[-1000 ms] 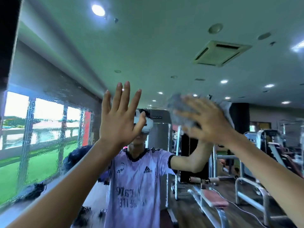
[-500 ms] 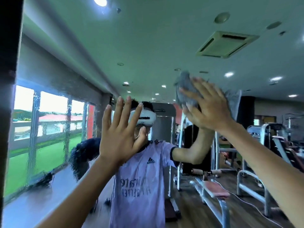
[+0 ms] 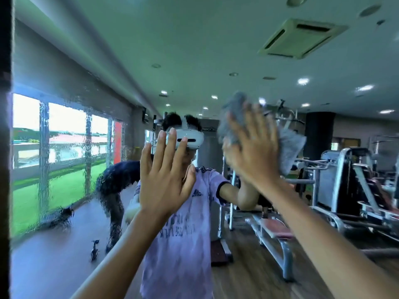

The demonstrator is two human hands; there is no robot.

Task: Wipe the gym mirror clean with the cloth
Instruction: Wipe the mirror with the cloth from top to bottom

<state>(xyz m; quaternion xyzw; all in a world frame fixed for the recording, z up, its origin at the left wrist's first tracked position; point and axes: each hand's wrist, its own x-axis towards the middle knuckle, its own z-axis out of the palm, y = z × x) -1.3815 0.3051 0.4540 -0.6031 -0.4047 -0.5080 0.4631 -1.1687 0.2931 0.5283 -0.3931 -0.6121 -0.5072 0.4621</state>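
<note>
From the head camera, the gym mirror (image 3: 194,50) fills almost all of the view, with a dark frame edge (image 3: 5,147) on the far left. The person stands close in front of it with both arms raised.

The left hand (image 3: 164,180) is up at about face height, with the palm turned to the glass. Its 4 fingers are straight and a little spread, the thumb is out to the side, and it holds nothing. I cannot tell if the palm really touches the glass.

The right hand (image 3: 252,152) is higher and to the right. Its fingers are also straight and spread, and they press flat on a grey cloth (image 3: 290,143) which lies between the hand and the mirror. The cloth shows above the fingertips and hangs out past the right side of the hand. This hand and the cloth are blurred.

The left part of the mirror has a wet, rippled film (image 3: 64,160), and the reflection of the windows (image 3: 58,130) is distorted there.

In the reflection I see the person in a light purple shirt (image 3: 183,244) with a white headset (image 3: 190,140). Behind are a padded bench (image 3: 274,231), grey gym machines (image 3: 345,180), a wooden floor (image 3: 248,277) and a ceiling vent (image 3: 302,37) among small round lights.
</note>
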